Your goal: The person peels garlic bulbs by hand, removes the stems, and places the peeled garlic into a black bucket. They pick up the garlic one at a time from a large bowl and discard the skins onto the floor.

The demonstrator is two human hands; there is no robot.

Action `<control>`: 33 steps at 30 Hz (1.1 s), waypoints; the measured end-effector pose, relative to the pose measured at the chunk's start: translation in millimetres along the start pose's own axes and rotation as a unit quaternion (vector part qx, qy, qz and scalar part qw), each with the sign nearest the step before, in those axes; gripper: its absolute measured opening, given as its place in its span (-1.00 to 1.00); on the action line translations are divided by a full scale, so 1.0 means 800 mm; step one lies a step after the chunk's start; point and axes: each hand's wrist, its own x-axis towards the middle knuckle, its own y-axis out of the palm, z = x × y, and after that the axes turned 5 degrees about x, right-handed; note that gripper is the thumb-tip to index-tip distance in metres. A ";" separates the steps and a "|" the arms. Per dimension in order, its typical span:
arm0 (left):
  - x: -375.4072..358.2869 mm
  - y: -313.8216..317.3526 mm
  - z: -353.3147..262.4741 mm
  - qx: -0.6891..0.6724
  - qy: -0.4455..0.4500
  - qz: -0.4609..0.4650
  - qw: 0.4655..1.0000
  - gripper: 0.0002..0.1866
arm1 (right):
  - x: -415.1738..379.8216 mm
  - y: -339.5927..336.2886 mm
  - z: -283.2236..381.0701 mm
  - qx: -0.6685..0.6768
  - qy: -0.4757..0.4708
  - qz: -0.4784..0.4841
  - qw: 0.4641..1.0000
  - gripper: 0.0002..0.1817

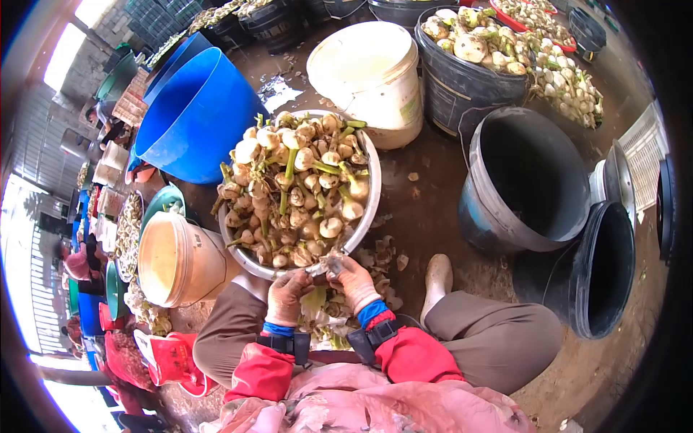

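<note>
Heaped in a pale round basin (375, 184) are many whitish bulbs (292, 180) with green stem stubs and brown roots. Both my hands are at the basin's near rim, close together. My left hand (289, 294) has its fingers curled around something I cannot make out. My right hand (352, 283) is closed too, its fingertips pinching a small greyish piece whose nature is unclear. Below the hands, pale peelings and leaves (317, 307) lie between my legs.
A blue tub (191, 119) and a cream bucket (173, 263) stand left. Beyond the basin are a white bucket (372, 79) and a black bucket (462, 79) of bulbs. A grey bucket (523, 184) and black bucket (603, 270) are at right. Co-workers sit far left.
</note>
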 end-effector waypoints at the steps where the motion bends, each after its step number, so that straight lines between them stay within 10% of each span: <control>1: -0.004 -0.003 0.001 0.034 -0.014 -0.006 0.999 -0.74 | 0.004 -0.007 0.000 -0.040 0.030 -0.035 0.998 -0.62; 5: 0.023 0.008 -0.013 0.009 -0.050 -0.025 0.998 -0.79 | -0.004 -0.007 0.010 0.000 0.057 -0.104 0.993 -0.64; 7: 0.048 0.030 -0.017 0.158 0.127 -0.033 0.979 -0.72 | -0.002 -0.011 0.010 0.037 0.030 -0.109 0.993 -0.66; 13: 0.137 0.093 -0.020 0.612 0.234 -0.012 0.755 -0.45 | -0.004 -0.011 0.019 0.045 0.029 -0.114 0.992 -0.70; 19: 0.201 0.123 -0.014 0.734 0.108 0.092 0.665 -0.49 | 0.014 -0.030 0.009 0.049 -0.005 -0.106 0.993 -0.62; 23: 0.180 0.115 -0.051 0.659 0.106 0.084 0.740 -0.46 | 0.013 -0.029 0.014 0.049 0.009 -0.094 0.994 -0.61; 26: 0.159 0.062 -0.038 0.529 0.293 -0.035 0.796 -0.42 | 0.000 -0.012 0.029 0.052 0.014 -0.059 0.997 -0.63; 29: 0.079 0.050 -0.064 0.181 0.050 0.029 0.982 -0.45 | -0.001 0.007 0.020 0.077 0.009 -0.044 0.996 -0.62; 33: 0.017 0.017 -0.012 0.084 0.056 0.043 0.994 -0.40 | -0.005 0.018 0.007 0.062 0.016 -0.001 0.998 -0.58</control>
